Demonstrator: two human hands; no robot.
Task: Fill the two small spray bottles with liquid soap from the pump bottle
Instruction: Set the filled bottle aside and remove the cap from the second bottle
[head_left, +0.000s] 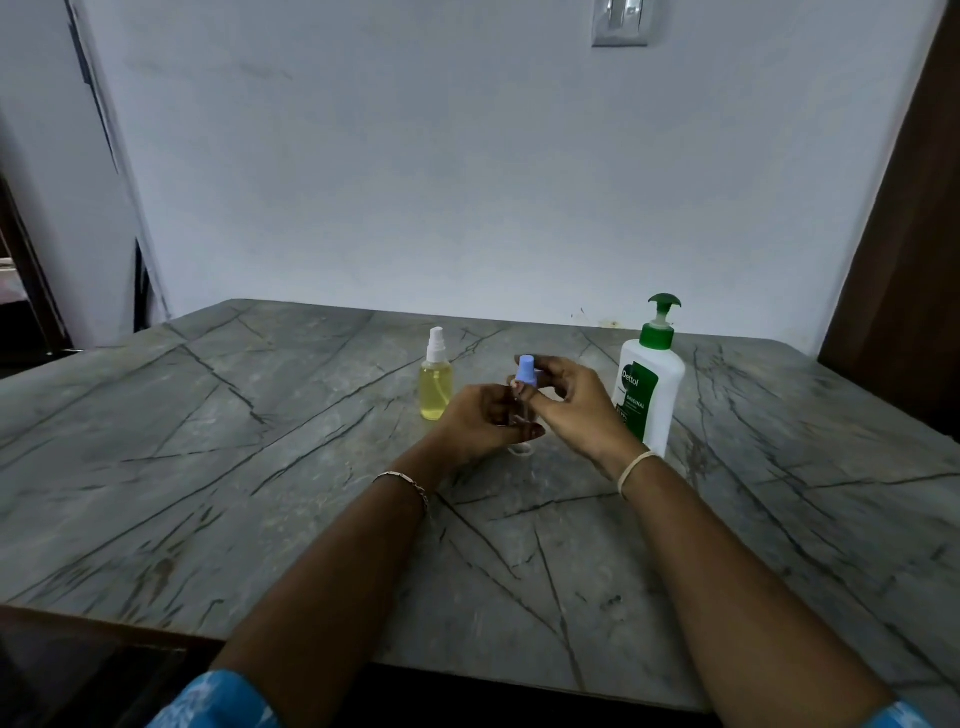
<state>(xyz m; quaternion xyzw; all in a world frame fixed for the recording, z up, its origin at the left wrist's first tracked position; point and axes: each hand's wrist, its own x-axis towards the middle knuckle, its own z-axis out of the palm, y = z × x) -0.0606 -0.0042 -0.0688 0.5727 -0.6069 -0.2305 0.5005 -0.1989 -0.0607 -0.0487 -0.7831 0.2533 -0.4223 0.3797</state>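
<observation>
- At the grip: left hand (480, 415) curls round the body of the clear spray bottle (521, 448), steadying it upright; whether its base touches the table (260, 467) or sits just above it cannot be told.
- Atop the grip: right hand (571, 400) pinches the blue cap (526, 370) between thumb and fingers, a hold suited to twisting; loosening or tightening cannot be told.
- Within the grip: contents mostly hidden by fingers; the visible base looks clear, so judged empty or nearly so.
- Left of the grip, slightly farther back: second spray bottle (435, 389), white sprayer fitted, upright, yellow liquid up to near the shoulder; judged already filled and set aside, untouched.
- Right of the grip, just beyond the right wrist: pump bottle (649, 395), white body, green pump head, upright; opaque, level unknown; probably kept close for a short reach.
- Behind the grip, on the wrists: chain bracelet (408, 483) on the left, pale band (636, 467) on the right.
</observation>
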